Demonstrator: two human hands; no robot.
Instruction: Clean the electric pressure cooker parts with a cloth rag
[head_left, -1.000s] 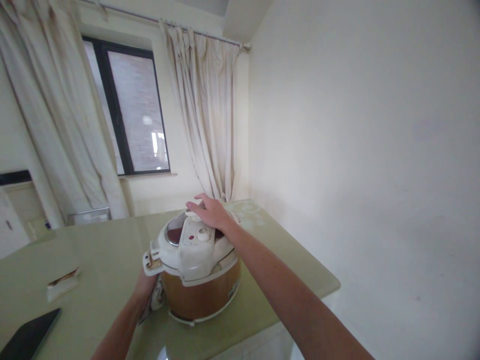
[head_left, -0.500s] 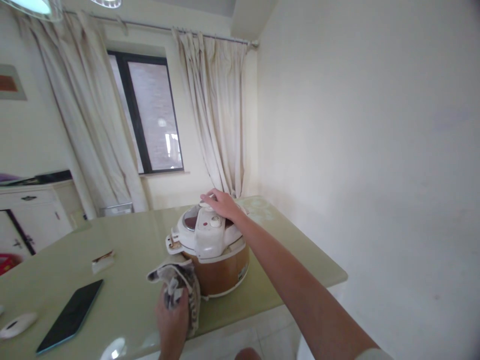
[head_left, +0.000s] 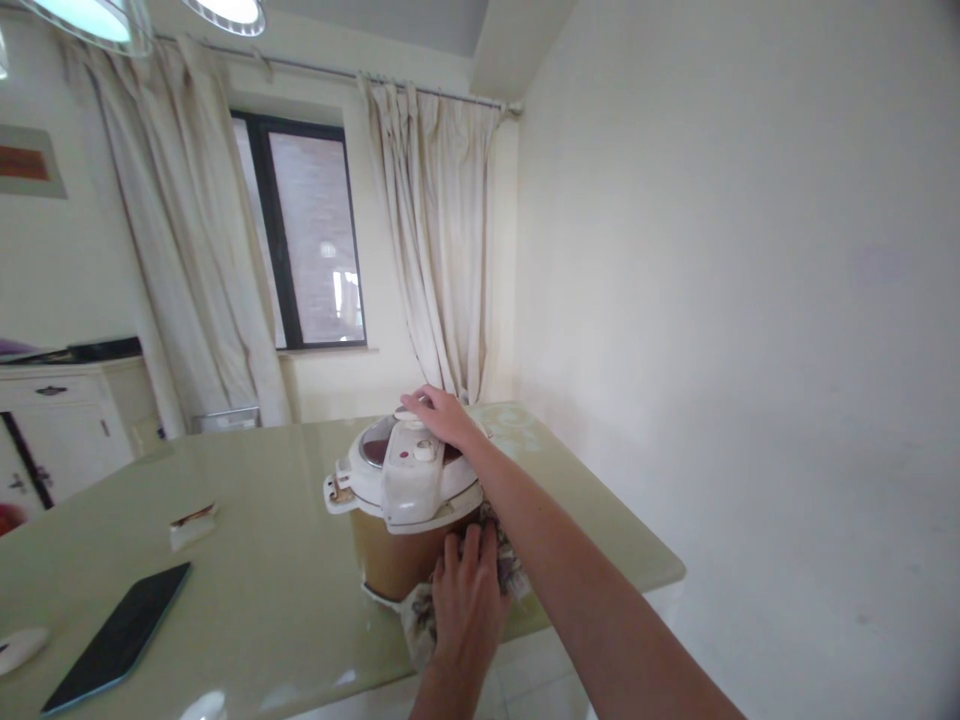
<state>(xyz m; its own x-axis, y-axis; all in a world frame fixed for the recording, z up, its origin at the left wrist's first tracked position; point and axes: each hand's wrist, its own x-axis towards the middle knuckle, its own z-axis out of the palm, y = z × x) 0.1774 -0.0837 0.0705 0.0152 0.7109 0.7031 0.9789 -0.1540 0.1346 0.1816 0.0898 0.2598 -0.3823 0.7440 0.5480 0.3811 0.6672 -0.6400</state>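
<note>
A pressure cooker with a white lid and a brown-gold body stands near the table's right end. My right hand lies on top of the lid, its fingers curled over the white lid handle. At the cooker's lower front right, my left hand presses a patterned cloth to the body. Parts of the cloth stick out on both sides of this hand, and the rest is hidden under the palm. My right forearm crosses over the cloth's far end.
The green table bears a dark tablet, a white oval object and a small brown-and-white item on the left. A wall rises along the right. Behind are curtains and a window.
My left hand has moved right with the cloth, from the cooker's left side to its front right. My right hand stays on the lid. The cooker looks slightly turned.
</note>
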